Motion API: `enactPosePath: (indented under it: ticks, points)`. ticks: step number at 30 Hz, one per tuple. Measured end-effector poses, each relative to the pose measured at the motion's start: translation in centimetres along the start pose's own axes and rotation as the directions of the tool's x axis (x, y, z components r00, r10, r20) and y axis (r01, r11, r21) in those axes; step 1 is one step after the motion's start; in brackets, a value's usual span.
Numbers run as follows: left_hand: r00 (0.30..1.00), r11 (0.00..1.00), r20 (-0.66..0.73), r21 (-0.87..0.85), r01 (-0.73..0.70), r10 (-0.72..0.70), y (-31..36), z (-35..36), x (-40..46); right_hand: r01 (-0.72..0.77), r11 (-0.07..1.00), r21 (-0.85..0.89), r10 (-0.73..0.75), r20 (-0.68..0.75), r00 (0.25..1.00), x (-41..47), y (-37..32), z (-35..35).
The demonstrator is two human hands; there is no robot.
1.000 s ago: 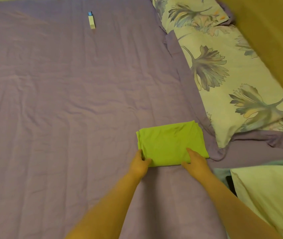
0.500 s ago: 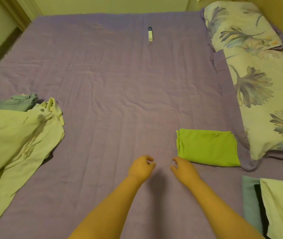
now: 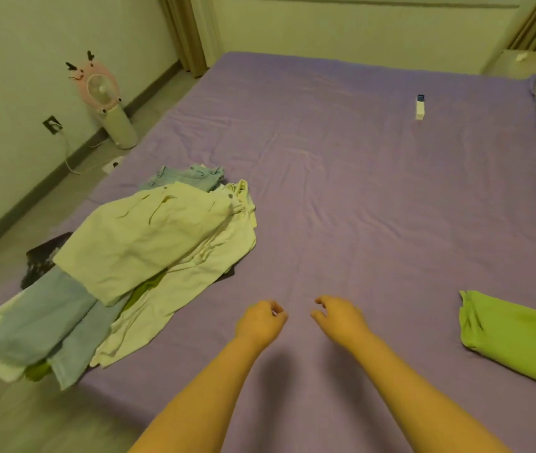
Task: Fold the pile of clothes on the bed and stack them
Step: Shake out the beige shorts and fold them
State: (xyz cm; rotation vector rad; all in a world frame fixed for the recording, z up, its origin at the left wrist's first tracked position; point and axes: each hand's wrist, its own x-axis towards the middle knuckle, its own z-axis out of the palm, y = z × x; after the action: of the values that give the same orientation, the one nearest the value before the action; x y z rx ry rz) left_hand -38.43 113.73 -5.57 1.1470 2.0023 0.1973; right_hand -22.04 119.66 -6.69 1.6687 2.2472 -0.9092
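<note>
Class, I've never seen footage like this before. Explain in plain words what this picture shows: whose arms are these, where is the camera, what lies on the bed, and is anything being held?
The camera is worn on a person's head and looks forward and down, so the two bare arms are their own. The left hand and right hand hover over the purple bed sheet, fingers loosely curled, holding nothing. On the left lies an unfolded pile of clothes, pale yellow and light blue. On the right lies one folded green garment. A small white remote lies farther up the bed. A pink fan stands on the floor by the wall.
</note>
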Motion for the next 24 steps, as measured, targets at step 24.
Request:
enactPosePath:
  ticks: [24]
  points:
    - [0.977,0.966,-0.187,-0.255,0.048,-0.098,-21.3,-21.8,-5.5,0.224,0.974,0.044,-0.224,0.003,0.975,-1.0,-30.6,2.7]
